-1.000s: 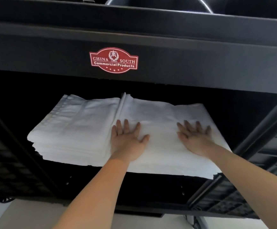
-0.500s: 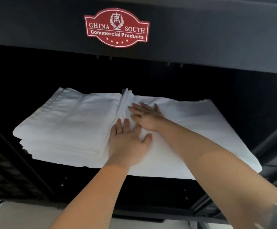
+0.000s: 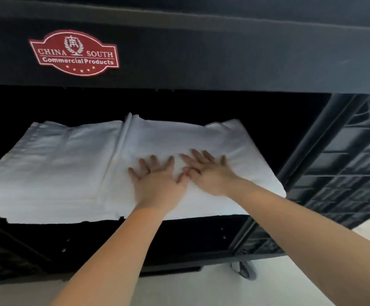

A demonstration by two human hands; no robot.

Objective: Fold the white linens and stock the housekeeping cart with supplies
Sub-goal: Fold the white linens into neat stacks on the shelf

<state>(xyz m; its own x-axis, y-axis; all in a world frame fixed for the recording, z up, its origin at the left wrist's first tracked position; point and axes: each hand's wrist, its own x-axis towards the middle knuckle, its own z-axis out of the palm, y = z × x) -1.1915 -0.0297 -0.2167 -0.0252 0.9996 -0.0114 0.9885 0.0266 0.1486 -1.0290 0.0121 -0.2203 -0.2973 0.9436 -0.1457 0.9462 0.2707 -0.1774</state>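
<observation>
Two stacks of folded white linens lie side by side on the middle shelf of the black housekeeping cart (image 3: 201,69). The left stack (image 3: 53,164) is untouched. On the right stack (image 3: 230,146) both my hands lie flat, palms down, fingers spread. My left hand (image 3: 157,180) presses near the stack's left half. My right hand (image 3: 206,173) lies just beside it, thumbs nearly touching.
A red "China South Commercial Products" badge (image 3: 74,53) sits on the cart's upper front panel, which overhangs the shelf. A ribbed black side panel (image 3: 345,164) and a post stand at right. A caster wheel (image 3: 248,270) shows below on the pale floor.
My right hand has slid back from the seam between the stacks to lie beside my left hand. The view has shifted right and the hands sit farther right on the linen.
</observation>
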